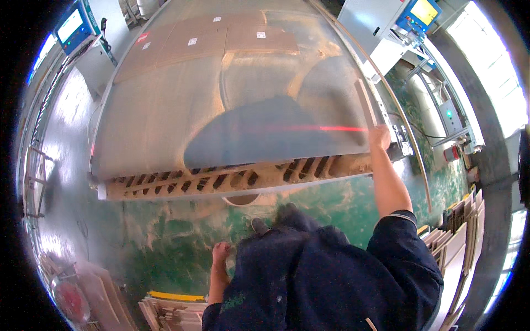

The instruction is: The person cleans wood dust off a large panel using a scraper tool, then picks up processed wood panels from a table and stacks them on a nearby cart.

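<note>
My right arm reaches forward to the right edge of a wide, dusty machine table [160,129]. My right hand [379,137] is closed round the near end of a narrow wooden strip [365,102], which extends away from me along that edge. By my left side hangs my left hand [221,251], its fingers curled in, with nothing seen sticking out of it. Pale sawdust streaks the tabletop around a wiped, darker grey patch [248,132]. A red light line [342,128] runs across the surface toward my right hand.
Brown panels [193,47] with small white labels lie on the table's far left. A slotted, dust-covered ledge [237,179] runs along its front. Control screens [425,12] stand at both far sides. Stacked boards [455,243] lean at right, with more boards [171,311] behind me at left.
</note>
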A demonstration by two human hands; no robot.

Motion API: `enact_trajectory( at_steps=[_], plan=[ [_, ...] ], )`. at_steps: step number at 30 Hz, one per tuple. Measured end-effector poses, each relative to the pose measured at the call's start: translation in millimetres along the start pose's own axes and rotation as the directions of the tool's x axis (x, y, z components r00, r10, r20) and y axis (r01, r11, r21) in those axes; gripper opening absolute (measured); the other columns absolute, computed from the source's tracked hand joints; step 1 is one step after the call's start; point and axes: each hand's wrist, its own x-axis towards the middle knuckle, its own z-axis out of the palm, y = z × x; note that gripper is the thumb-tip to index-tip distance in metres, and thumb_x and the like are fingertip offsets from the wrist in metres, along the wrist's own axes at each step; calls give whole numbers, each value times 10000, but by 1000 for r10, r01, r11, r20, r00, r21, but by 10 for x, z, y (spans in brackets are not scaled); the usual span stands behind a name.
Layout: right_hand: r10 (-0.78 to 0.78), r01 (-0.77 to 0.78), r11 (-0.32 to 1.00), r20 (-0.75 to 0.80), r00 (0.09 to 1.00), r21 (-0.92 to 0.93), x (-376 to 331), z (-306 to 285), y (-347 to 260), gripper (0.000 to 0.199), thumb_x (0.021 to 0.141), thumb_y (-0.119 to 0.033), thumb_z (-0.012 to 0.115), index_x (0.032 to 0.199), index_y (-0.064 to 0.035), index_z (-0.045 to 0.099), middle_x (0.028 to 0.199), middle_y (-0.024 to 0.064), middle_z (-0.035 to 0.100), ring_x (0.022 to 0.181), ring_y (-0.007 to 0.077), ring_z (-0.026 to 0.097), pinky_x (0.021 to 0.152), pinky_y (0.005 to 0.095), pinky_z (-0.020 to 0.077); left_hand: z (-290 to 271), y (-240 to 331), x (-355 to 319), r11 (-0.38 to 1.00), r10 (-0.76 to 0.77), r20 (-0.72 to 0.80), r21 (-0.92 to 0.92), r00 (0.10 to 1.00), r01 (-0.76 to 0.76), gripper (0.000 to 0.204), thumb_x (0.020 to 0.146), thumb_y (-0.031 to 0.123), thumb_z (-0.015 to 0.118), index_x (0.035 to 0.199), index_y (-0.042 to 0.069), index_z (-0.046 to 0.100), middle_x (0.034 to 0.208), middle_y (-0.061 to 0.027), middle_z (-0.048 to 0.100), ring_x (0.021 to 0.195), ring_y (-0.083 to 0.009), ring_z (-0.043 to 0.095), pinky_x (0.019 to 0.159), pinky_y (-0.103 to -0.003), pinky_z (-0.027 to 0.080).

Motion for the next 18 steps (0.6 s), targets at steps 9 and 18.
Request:
enact_trajectory(
  at_steps=[9,18],
  plan=[
    [129,-129,992,-7,992,14,344,217,112,262,738,-193,544,888,-27,680,942,205,674,964,350,635,874,411,478,-229,-471,-118,490,179,394,759,902,-429,136,845,153,534,903,45,593,725,-91,600,648,-221,604,517,-349,452],
    [-38,36,996,-16,999,-77,1185,732,-324,273,825,-167,463,935,-32,673,1000,189,660,976,364,616,863,458,472,82,-222,-105,966,139,104,206,985,-159,87,847,129,493,864,64,549,721,-60,578,573,-158,549,424,-294,363]
  ],
)
